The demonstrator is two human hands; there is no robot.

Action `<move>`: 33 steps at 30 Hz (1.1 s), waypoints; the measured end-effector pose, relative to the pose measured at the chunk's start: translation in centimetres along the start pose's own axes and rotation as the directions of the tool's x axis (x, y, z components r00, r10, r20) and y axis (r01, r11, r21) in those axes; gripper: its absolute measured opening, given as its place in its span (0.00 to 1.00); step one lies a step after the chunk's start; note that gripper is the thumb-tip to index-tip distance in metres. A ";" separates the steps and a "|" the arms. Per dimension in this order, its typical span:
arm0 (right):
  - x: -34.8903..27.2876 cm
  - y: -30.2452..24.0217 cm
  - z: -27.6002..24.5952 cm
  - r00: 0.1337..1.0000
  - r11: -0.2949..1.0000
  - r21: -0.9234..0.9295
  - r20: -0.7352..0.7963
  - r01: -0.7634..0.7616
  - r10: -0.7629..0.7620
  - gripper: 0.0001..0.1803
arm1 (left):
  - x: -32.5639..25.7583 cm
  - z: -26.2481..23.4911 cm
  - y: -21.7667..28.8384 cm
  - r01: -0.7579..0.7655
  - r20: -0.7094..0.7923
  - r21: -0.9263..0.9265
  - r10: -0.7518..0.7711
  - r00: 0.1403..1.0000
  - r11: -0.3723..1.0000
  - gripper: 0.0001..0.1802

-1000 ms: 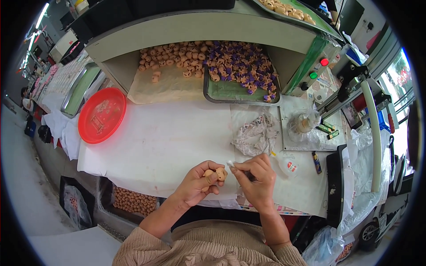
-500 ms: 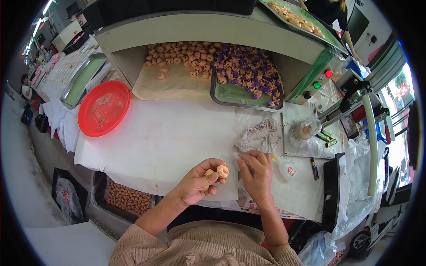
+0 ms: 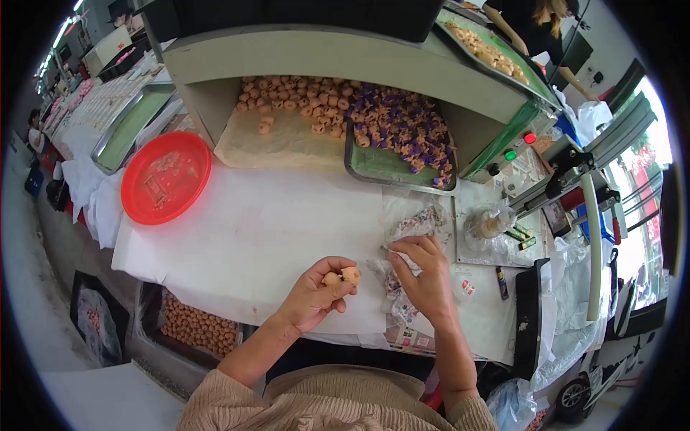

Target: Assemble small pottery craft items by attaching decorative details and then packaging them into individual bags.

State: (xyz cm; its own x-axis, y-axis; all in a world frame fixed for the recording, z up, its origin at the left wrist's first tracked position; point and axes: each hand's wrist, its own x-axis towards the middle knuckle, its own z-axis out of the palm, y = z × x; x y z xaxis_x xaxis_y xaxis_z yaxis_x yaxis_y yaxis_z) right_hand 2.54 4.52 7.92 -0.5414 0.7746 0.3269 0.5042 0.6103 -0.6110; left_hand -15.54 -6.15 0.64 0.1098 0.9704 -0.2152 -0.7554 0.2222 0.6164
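Observation:
In my left hand (image 3: 313, 298), closed fingers and thumb hold small round tan doll heads (image 3: 350, 276). Dark marks show on them, and the palm partly covers them. To its right is my right hand (image 3: 425, 280), palm down, with thumb and forefinger tips brought together over the table; whatever lies between them is too small to make out. Under and beside that hand lies crumpled clear plastic with dark specks (image 3: 402, 310). A white paper sheet (image 3: 287, 223) spreads beneath my left hand.
Under the shelf (image 3: 323, 54) lie many loose tan heads (image 3: 295, 97) beside a metal tray (image 3: 388, 179) of tan and purple figures. A red plastic basin (image 3: 169, 179) sits left. At right stand a lever press (image 3: 568, 176) and a black bin (image 3: 530, 323). Another person's arm (image 3: 507, 29) shows behind.
The tan heads in my left hand have turned, and a second one shows more. My right hand has shifted slightly, its thumb and forefinger tips drawing together. The view has tilted a little.

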 end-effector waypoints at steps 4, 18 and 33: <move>4.6 1.6 0.1 0.993 0.988 -0.140 -0.085 0.064 -0.077 0.08 | 0.0 -1.1 0.3 0.042 -0.049 -0.089 -0.047 0.998 0.995 0.18; 16.3 10.1 3.7 0.988 0.877 -0.480 -0.148 -0.034 -0.042 0.11 | -1.8 -1.6 1.5 0.021 0.136 -0.206 0.007 0.991 0.978 0.18; -2.3 0.0 1.4 0.954 0.616 0.738 0.134 -0.276 0.267 0.15 | -1.1 -0.8 0.6 0.028 0.031 -0.115 -0.025 0.999 0.993 0.19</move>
State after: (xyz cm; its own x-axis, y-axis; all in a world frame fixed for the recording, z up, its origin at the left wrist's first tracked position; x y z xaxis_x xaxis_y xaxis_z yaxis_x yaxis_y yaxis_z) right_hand 2.87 2.51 6.18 -0.4717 0.8802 0.0522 -0.0366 0.0397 -0.9985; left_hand -16.62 -7.13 0.57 0.1488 0.9670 -0.2068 -0.8215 0.2373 0.5185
